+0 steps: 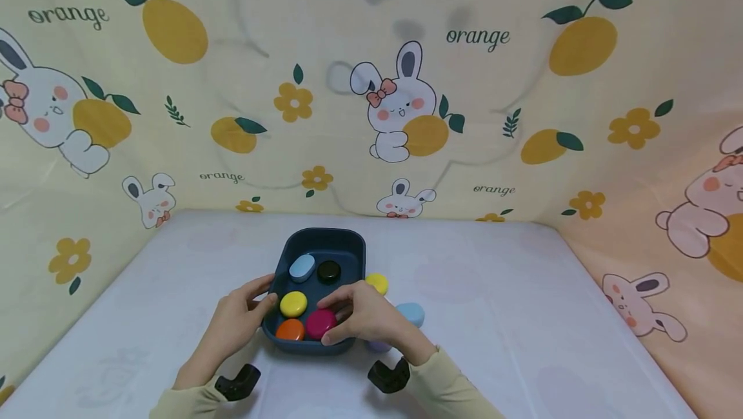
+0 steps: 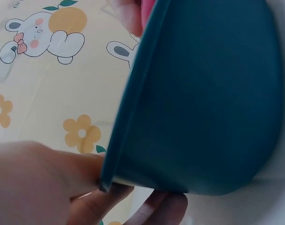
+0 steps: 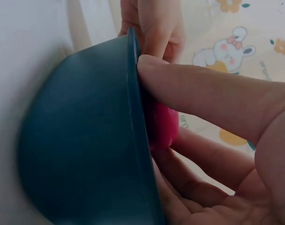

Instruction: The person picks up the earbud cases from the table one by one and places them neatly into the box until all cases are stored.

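Observation:
My left hand (image 1: 235,319) holds the left side of a dark blue rectangular tub (image 1: 313,349); in the left wrist view its thumb lies at the rim and other fingers are on the outer wall. Between the thumb and fingers of my right hand (image 1: 371,316) is a magenta rounded piece (image 1: 321,324), at the tub's near right corner. The right wrist view shows that magenta piece (image 3: 165,124) partly above the rim. Also in the tub are a light blue oval piece (image 1: 302,268), a black one (image 1: 329,271), a yellow one (image 1: 293,304) and an orange one (image 1: 290,330).
Right of the tub, on the white tabletop (image 1: 493,335), lie a yellow piece (image 1: 377,283), a light blue piece (image 1: 411,314) and a purple piece (image 1: 379,345), the last mostly hidden by my right hand. A printed cloth backdrop (image 1: 325,32) rises behind and beside the table.

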The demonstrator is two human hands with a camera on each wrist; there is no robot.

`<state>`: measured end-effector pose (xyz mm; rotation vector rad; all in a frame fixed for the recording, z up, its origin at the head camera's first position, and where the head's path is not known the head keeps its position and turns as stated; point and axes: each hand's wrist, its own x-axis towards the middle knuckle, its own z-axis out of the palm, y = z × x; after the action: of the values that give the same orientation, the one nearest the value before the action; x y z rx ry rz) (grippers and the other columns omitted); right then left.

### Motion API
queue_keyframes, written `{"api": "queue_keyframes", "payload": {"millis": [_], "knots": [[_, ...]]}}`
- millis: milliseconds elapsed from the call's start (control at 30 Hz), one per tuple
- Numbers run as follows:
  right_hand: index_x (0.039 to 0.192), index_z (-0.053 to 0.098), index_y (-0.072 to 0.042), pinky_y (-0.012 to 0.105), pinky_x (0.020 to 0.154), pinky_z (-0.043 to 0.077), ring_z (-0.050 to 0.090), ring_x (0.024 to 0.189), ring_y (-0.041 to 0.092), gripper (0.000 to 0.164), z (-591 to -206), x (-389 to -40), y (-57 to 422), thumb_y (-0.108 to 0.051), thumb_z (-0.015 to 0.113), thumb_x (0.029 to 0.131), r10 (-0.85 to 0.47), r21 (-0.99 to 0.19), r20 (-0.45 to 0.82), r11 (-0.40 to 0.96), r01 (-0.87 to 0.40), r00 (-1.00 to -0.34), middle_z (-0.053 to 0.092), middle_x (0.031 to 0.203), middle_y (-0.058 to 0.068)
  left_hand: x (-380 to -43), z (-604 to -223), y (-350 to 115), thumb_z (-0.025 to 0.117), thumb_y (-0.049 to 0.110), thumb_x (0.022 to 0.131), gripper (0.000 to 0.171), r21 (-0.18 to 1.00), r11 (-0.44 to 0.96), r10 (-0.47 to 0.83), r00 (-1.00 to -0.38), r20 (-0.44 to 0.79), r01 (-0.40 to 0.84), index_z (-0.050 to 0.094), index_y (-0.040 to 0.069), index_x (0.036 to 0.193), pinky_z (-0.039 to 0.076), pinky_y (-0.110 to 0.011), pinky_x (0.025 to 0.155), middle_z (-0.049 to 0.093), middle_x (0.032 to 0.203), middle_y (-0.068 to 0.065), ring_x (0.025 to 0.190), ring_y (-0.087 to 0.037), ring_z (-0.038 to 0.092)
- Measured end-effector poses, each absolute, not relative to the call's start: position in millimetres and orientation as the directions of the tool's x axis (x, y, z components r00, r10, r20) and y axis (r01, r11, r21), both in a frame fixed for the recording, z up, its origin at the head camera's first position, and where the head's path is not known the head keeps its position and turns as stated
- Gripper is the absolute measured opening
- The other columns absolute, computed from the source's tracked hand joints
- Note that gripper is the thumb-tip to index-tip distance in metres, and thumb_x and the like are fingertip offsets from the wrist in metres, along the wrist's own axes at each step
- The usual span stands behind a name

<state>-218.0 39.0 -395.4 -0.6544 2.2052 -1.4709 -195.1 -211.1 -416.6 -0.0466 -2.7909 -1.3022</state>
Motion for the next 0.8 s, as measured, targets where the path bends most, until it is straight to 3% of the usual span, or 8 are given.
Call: {"api": "queue_keyframes", "payload": {"millis": [133, 400, 567, 800], "knots": [[0.114, 0.072, -0.003, 0.026, 0.080, 0.056, 0.067, 0.089, 0.018, 0.041, -395.7, -219.2, 39.8, -0.002, 0.085, 0.075, -0.589, -0.938, -0.078, 0.318, -0.142, -0.805, 0.071, 0.104, 0.001, -194.5, -416.6, -211.2, 0.060, 0.019, 0.100, 0.045, 0.769, 0.638, 0.001, -0.998, 0.063, 0.049, 0.051, 0.004, 0.142, 0.057, -0.042, 0.079, 0.057, 0.133, -0.021, 0.100, -0.032, 0.065], [0.110, 0.072, 0.000, 0.030, 0.085, 0.055, 0.068, 0.100, 0.031, 0.032, -396.5, -224.6, 46.6, 0.003, 0.080, 0.078, -0.573, -0.992, -0.066, 0.126, -0.009, -0.817, 0.071, 0.107, 0.015, -195.1, -418.0, -211.5, 0.059, 0.018, 0.100, 0.045, 0.767, 0.639, 0.002, -0.997, 0.072, 0.057, 0.051, 0.004, 0.142, 0.058, -0.042, 0.078, 0.058, 0.132, -0.021, 0.100, -0.032, 0.066], [0.111, 0.072, -0.001, 0.032, 0.088, 0.053, 0.068, 0.098, 0.024, 0.030, -388.9, -229.8, 57.1, -0.003, 0.079, 0.082, -0.548, -0.997, -0.041, 0.083, -0.006, -0.835, 0.071, 0.107, 0.014, -195.6, -417.7, -210.6, 0.060, 0.018, 0.100, 0.045, 0.764, 0.643, 0.001, -0.997, 0.076, 0.059, 0.051, 0.003, 0.142, 0.057, -0.043, 0.079, 0.058, 0.132, -0.021, 0.099, -0.031, 0.066], [0.115, 0.070, 0.000, 0.033, 0.091, 0.052, 0.066, 0.100, 0.025, 0.035, -379.6, -236.4, 75.3, -0.010, 0.079, 0.083, -0.490, -0.998, -0.012, 0.053, -0.015, -0.872, 0.070, 0.110, 0.010, -194.5, -416.3, -210.2, 0.060, 0.019, 0.100, 0.046, 0.759, 0.650, -0.002, -0.998, 0.056, 0.042, 0.050, 0.004, 0.143, 0.057, -0.043, 0.079, 0.058, 0.133, -0.021, 0.100, -0.032, 0.065]]}}
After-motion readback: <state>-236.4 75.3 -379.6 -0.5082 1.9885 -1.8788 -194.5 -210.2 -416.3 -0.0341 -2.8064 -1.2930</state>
